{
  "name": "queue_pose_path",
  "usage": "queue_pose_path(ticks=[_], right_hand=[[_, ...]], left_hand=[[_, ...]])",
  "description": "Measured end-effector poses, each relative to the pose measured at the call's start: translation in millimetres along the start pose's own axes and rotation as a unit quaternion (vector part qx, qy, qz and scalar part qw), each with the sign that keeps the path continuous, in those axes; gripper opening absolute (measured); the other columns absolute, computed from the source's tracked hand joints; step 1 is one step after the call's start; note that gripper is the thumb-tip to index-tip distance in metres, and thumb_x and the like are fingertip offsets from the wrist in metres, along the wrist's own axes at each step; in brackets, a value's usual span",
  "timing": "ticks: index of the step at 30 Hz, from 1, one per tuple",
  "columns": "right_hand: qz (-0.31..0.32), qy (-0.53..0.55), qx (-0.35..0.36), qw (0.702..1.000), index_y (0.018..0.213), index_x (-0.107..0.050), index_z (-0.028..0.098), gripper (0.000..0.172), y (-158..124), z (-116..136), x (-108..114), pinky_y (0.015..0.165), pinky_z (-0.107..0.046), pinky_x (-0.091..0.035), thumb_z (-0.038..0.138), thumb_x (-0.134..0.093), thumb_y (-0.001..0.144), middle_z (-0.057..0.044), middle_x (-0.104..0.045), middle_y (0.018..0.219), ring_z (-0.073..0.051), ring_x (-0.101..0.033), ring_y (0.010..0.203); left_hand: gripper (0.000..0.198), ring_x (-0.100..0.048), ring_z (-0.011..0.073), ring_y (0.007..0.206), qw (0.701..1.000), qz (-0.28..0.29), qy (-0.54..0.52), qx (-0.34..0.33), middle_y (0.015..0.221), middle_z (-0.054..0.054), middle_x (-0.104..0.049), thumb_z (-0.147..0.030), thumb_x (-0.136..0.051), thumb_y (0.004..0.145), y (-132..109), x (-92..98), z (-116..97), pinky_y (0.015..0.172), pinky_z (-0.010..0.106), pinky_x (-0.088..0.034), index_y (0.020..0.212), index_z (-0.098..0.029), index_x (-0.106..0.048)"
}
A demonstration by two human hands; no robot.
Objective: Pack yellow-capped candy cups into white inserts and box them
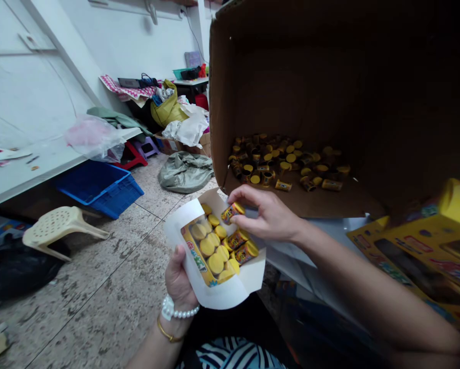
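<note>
My left hand (pixel 179 279) holds a small open white and yellow carton (pixel 235 291) from below, thumb on its near flap. Inside the carton lie several little tubs with yellow lids (pixel 213 251). My right hand (pixel 266 212) pinches one small yellow-capped tub (pixel 232 211) just above the carton's far end. Behind it a large brown cardboard box (pixel 330 92) lies on its side, with several more of the same tubs (pixel 287 164) loose on its lower wall.
Flat yellow printed cartons (pixel 425 246) are stacked at the right. On the speckled floor lie a tipped cream plastic stool (pixel 58 228), a blue crate (pixel 99 185), a grey-green bag (pixel 185 171) and a black bag (pixel 14 269). Cluttered tables stand at the back.
</note>
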State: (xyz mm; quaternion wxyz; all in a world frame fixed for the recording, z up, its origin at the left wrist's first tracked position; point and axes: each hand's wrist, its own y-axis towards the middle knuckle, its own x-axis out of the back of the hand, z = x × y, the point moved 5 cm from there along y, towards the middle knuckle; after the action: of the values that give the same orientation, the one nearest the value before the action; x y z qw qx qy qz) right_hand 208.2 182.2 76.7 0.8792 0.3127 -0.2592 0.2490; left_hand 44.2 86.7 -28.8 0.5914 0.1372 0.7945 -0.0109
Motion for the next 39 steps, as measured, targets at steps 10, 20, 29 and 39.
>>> queue_pose_path(ticks=[10, 20, 29, 39], right_hand=[[0.015, -0.235, -0.014, 0.972, 0.122, -0.071, 0.020, 0.038, -1.5, -33.9, 23.2, 0.093, -0.040, -0.048, 0.044, -0.060, 0.095, -0.013, -0.069, 0.113, -0.026, -0.063, 0.103], [0.071, -0.342, -0.269, 0.898, 0.113, -0.073, 0.013, 0.030, -12.6, -85.9, 60.2, 0.079, -0.034, -0.047, 0.026, -0.060, 0.089, -0.015, -0.073, 0.101, -0.026, -0.068, 0.090], [0.077, 0.027, -0.114, 0.990, 0.107, -0.066, 0.018, 0.029, -3.4, -22.4, 26.0, 0.067, -0.026, -0.050, 0.034, -0.063, 0.083, -0.005, -0.070, 0.095, -0.017, -0.065, 0.080], [0.090, -0.469, -0.163, 0.864, 0.119, -0.067, 0.012, 0.035, -8.3, -76.7, 29.0, 0.082, -0.039, -0.049, 0.017, -0.054, 0.087, -0.020, -0.071, 0.109, -0.034, -0.063, 0.106]], left_hand=[[0.042, -0.062, 0.0270, 0.127, 0.999, 0.034, -0.011, 0.016, 0.132, 0.006, -0.070, -0.036, -0.046, 0.100, -2.2, 8.0, -2.5, 0.120, 0.052, -0.032, 0.139, -0.029, -0.058], [0.040, -0.062, 0.0304, 0.126, 1.000, -0.019, 0.009, 0.014, 0.131, 0.007, -0.071, -0.038, -0.052, 0.096, 1.4, 8.8, 0.2, 0.119, 0.054, -0.032, 0.131, -0.025, -0.066], [0.044, -0.057, 0.0299, 0.131, 0.997, 0.029, -0.022, 0.072, 0.137, 0.009, -0.066, -0.040, -0.044, 0.099, -8.5, 2.3, 18.7, 0.123, 0.053, -0.023, 0.132, -0.021, -0.065], [0.041, -0.055, 0.0290, 0.134, 0.996, 0.054, -0.017, 0.073, 0.134, 0.007, -0.068, -0.038, -0.041, 0.101, -14.2, -1.5, 13.5, 0.123, 0.053, -0.024, 0.129, -0.024, -0.068]])
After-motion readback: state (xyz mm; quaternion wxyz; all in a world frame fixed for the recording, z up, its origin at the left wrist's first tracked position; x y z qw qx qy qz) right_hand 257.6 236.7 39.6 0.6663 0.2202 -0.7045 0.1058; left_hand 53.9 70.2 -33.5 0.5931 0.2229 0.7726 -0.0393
